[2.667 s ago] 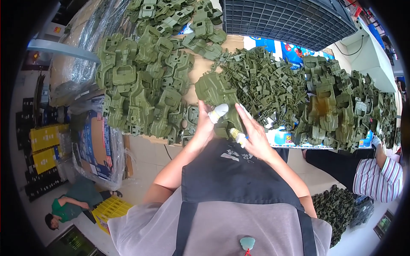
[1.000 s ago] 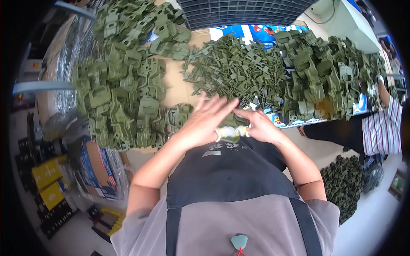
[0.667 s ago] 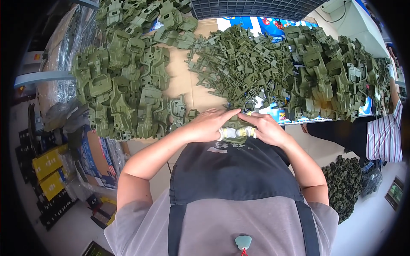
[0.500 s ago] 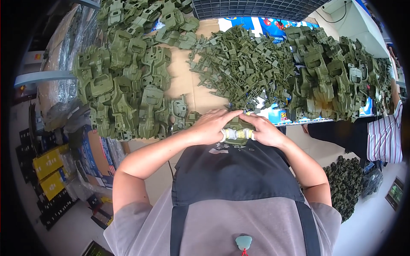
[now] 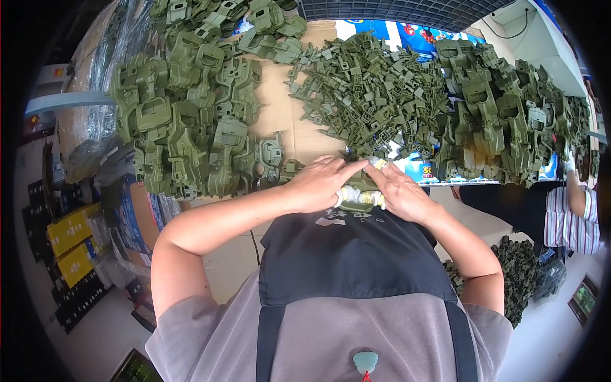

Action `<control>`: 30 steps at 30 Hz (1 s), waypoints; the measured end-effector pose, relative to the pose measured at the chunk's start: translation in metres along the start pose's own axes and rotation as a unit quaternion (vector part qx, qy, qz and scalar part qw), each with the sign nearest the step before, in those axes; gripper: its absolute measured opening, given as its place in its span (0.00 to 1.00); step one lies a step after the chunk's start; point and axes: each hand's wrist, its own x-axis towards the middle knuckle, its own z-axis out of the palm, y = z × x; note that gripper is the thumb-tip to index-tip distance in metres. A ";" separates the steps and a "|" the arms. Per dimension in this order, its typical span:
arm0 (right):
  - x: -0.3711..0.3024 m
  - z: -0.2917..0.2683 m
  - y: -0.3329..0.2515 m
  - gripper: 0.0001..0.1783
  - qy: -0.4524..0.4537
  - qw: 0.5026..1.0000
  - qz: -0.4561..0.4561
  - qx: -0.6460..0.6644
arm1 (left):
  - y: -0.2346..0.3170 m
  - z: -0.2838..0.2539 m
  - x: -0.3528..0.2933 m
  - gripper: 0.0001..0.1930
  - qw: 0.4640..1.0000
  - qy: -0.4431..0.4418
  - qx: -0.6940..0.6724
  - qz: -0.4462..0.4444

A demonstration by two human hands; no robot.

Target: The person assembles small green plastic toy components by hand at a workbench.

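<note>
My left hand (image 5: pixel 322 183) and my right hand (image 5: pixel 402 194) meet at the table's near edge, just above my dark apron. Between them is an olive-green plastic part (image 5: pixel 355 207), mostly covered by my fingers. Both hands are closed around its sides, with the index fingers nearly touching on top. Pale white and yellow wrappings cover some of my fingertips. Which detail of the part the fingers press on is hidden. Beyond my hands spreads a heap of small olive-green plastic pieces (image 5: pixel 375 92).
Larger olive-green plastic shells are piled at the left (image 5: pixel 184 121) and right (image 5: pixel 490 108). A strip of brown cardboard (image 5: pixel 289 105) lies between the heaps. A black grid crate (image 5: pixel 394 11) stands at the back. At the far right is another person in a striped shirt (image 5: pixel 573 219).
My hands have shifted slightly, the right one tilting and lowering a little around the green part. My left elbow has moved outward. The other person's arm has come lower into view.
</note>
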 end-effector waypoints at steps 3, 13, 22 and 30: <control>0.006 -0.014 -0.002 0.29 -0.159 0.974 0.115 0.112 | -0.005 -0.001 0.004 0.38 0.998 -0.057 -0.041 0.001; 0.006 0.024 0.005 0.27 -0.044 0.915 0.188 0.354 | -0.009 -0.010 0.014 0.37 0.988 -0.067 -0.140 -0.004; 0.000 -0.007 0.030 0.32 -0.015 0.907 0.132 0.399 | -0.027 -0.066 -0.004 0.48 0.978 0.086 -0.186 0.039; -0.015 -0.020 0.031 0.36 0.012 0.943 0.133 0.304 | -0.029 0.015 -0.037 0.37 0.887 0.143 -0.435 -0.065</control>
